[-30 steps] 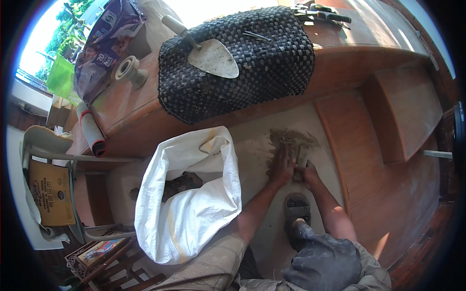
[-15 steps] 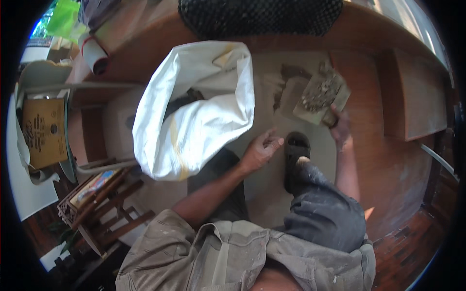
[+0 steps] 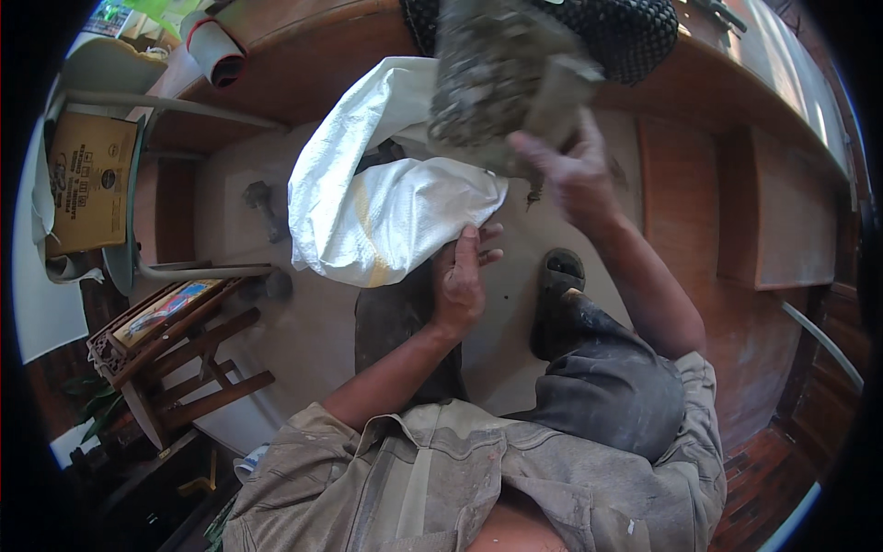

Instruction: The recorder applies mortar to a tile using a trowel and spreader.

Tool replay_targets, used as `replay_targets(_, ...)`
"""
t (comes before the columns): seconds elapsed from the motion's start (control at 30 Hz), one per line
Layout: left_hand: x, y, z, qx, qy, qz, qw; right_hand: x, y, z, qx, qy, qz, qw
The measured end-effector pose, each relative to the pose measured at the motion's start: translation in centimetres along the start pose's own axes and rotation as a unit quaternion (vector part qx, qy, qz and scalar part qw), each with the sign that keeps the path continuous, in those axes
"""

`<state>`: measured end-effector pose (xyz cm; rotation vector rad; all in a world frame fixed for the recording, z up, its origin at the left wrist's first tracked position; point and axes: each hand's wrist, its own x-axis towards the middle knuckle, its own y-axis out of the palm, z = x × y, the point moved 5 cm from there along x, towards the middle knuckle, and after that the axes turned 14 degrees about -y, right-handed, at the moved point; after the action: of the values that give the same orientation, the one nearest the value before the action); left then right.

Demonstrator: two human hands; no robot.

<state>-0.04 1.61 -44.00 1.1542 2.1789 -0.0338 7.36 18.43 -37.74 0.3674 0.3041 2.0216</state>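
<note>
A white woven sack [image 3: 405,216] with a yellow stripe stands on the floor ahead of me, its mouth gaping. My left hand [image 3: 460,290] grips the sack's right rim, thumb on the near side and fingers partly hidden behind. Raised above the sack's right side is a flat, dusty dustpan-like scoop [image 3: 563,92], blurred by motion. Grey rubble [image 3: 487,74] covers its surface. My right hand [image 3: 584,179] is closed round the scoop's near end. Part of the sack's mouth is hidden behind the scoop.
A black woven bag [image 3: 639,41] sits on the ledge at the far side. A dumbbell [image 3: 265,212] lies left of the sack. Farther left are a cardboard box [image 3: 92,184] and a wooden stand [image 3: 198,368]. A brown cabinet [image 3: 796,216] stands at right; my sandalled foot [image 3: 561,276] is below the scoop.
My right hand has lifted the rubble-covered scoop from low on the right up and left over the sack. My left hand, free before, has taken hold of the sack's rim.
</note>
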Motion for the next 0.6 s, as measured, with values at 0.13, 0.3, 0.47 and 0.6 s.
replay_targets(0.13,0.2,-1.2,0.2,0.064,0.091,-0.067,0.992,0.0,2.7,-3.6,-0.03,-0.092,0.113,0.989)
replay_targets(0.3,0.7,-1.7,0.3,0.144,0.106,-0.073,0.981,-0.1,1.5,-1.2,-0.118,-0.155,0.105,0.975)
replay_targets(0.47,-0.1,-0.8,-2.0,0.121,0.102,-0.03,0.987,0.4,-8.5,3.2,-0.235,-0.157,-0.083,0.956)
replay_targets(0.6,0.8,0.4,1.4,0.265,0.044,0.084,0.96,1.4,-23.6,-0.5,-0.665,-0.002,-0.077,0.742)
